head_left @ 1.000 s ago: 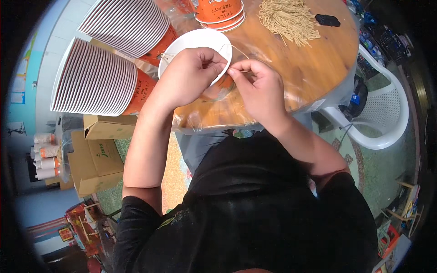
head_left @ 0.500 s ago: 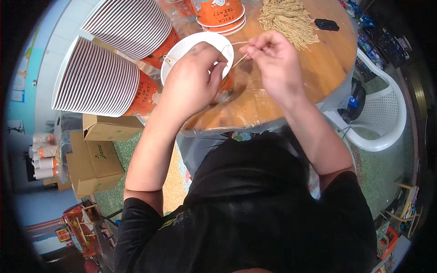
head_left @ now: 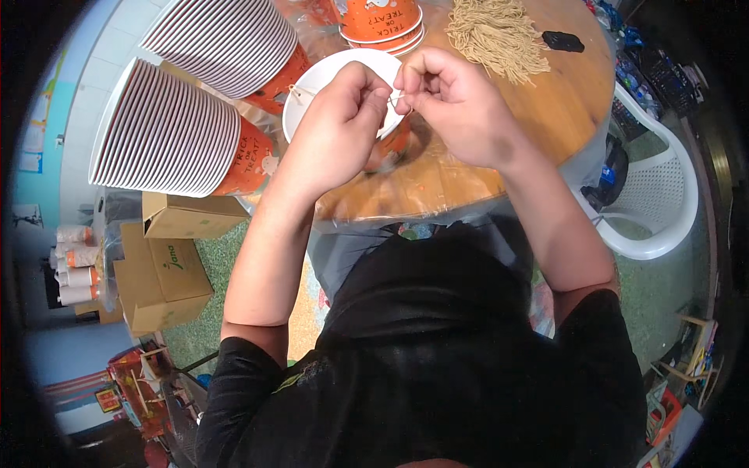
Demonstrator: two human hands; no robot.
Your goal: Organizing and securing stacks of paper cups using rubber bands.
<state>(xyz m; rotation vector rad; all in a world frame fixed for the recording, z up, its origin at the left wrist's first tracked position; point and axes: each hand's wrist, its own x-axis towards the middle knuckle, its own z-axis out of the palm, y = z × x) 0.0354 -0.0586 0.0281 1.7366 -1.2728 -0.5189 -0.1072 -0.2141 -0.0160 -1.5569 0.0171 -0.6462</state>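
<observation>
A white-lined orange paper bucket (head_left: 312,78) stands on the round wooden table, its mouth facing up toward me. A short beige cord (head_left: 299,92) shows at its left rim. Over the right side of the rim, my left hand (head_left: 343,129) pinches a thin pale cord (head_left: 396,99). Close beside it, my right hand (head_left: 452,105) has thumb and fingers closed on the same cord. Only a short stretch of cord shows between the hands; the fingers hide the rest. Part of the bucket lies behind my left hand.
Two tall stacks of nested buckets (head_left: 168,132) lean at the left. More orange buckets (head_left: 380,19) stand at the back. A bundle of beige cords (head_left: 499,39) and a small black object (head_left: 562,41) lie at the far right. Cardboard boxes (head_left: 168,273) and a white plastic chair (head_left: 651,187) flank the table.
My right hand has come left toward my left hand, and the cord loop between them has drawn smaller. The bucket has shifted slightly right.
</observation>
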